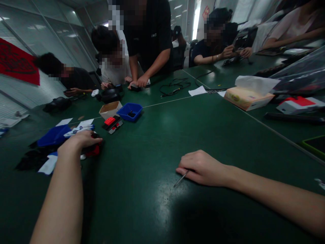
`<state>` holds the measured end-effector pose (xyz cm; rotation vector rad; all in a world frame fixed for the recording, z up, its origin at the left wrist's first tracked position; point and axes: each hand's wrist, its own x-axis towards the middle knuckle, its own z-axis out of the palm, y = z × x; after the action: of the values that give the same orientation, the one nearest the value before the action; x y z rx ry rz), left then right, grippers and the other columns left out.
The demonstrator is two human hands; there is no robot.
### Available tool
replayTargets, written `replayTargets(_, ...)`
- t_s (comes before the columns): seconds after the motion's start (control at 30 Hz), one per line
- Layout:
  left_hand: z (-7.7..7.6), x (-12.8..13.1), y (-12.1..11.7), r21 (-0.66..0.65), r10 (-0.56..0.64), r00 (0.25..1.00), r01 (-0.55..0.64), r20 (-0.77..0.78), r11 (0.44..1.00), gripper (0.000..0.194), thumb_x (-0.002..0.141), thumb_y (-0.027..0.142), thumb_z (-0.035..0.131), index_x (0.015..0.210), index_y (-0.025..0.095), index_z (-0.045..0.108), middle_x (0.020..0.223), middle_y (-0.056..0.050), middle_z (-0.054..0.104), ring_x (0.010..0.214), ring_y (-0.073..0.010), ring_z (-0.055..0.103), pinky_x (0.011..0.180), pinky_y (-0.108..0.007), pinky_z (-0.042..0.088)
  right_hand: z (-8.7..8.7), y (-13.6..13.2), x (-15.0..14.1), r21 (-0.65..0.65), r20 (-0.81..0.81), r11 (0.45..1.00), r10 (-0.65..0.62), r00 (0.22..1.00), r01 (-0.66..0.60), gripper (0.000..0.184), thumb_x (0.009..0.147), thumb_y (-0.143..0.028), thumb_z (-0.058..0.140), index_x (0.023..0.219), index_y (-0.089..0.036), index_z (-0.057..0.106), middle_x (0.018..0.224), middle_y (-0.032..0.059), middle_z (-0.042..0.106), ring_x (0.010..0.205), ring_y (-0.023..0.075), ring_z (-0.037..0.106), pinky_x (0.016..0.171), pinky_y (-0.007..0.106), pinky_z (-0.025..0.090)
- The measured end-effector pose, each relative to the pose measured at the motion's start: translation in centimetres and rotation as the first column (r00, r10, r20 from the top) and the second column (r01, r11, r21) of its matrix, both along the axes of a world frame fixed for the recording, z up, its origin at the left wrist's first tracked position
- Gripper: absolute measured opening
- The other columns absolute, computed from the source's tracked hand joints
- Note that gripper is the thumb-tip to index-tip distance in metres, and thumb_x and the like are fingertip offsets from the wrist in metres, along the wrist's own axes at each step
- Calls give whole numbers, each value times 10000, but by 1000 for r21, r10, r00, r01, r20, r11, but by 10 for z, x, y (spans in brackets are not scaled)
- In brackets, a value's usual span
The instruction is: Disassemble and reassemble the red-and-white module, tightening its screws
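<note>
My left hand (80,140) reaches out to the left and is closed over a dark object with a red part (93,150) lying on the green table (157,142). My right hand (200,167) rests on the table in the middle right, fingers curled around a thin metal tool (180,179) whose tip points toward me and to the left. Beside my left hand lie blue cloth or bags (53,135), white paper slips (48,165) and dark pieces.
Beyond my left hand stand a blue tray (130,112), a small cardboard box (110,109) and a red-and-black part (112,123). A tissue box (247,97) and a red-and-white box (297,105) sit at the right. Several people work along the far edge, with cables (175,86) nearby.
</note>
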<state>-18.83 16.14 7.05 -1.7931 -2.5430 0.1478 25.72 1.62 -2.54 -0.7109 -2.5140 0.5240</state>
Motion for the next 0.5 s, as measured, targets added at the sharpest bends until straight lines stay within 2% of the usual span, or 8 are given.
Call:
replayTargets(0.07,-1,4,-1,-145,63,998,-62,4,988,460,870,435,777,1208,140,673,1191,-131,712,992,-280,697,844,-455,581,0,0,0,4,0,1000,1,1000,-1,372,1082,-321,421,829,-172,649,706,4,595,628,130,554,622,259,396)
replayTargets(0.13,2,9,-2,-214,84,996,-82,0,973,442,939,428,700,1284,161,626,1279,-123,662,1062,-262,680,893,-454,577,0,0,0,8,-1,1000,3,1000,-3,378,1084,-326,416,829,-171,649,705,5,596,629,129,555,623,258,397)
replayTargets(0.27,9,16,-5,-286,81,997,-77,4,955,436,949,437,685,1267,147,618,1245,-120,669,1032,-245,685,880,-432,582,-1,1,0,13,1,1000,6,1000,-6,388,1086,-337,414,822,-171,645,707,5,600,633,129,560,626,257,396)
replayTargets(0.4,8,15,-8,-261,58,998,-59,-12,963,420,966,452,654,1252,145,624,1236,-122,667,1040,-252,682,893,-454,577,-2,0,1,19,-1,1000,6,1000,-6,392,1087,-335,410,817,-170,641,704,6,595,637,131,560,636,257,396)
replayTargets(0.47,6,13,-9,-195,22,1000,-25,-20,980,406,950,450,675,1215,144,643,1238,-124,667,1067,-267,674,913,-480,570,-2,0,1,18,0,1000,5,1000,-5,391,1086,-333,410,816,-171,641,704,7,596,635,130,558,635,257,395)
replayTargets(0.5,5,12,-10,-129,-31,999,29,-14,991,390,937,444,693,1178,139,659,1218,-124,677,1066,-271,676,916,-489,568,-2,0,1,18,1,1000,5,1000,-5,390,1086,-332,411,815,-171,641,704,7,597,635,130,558,634,256,395)
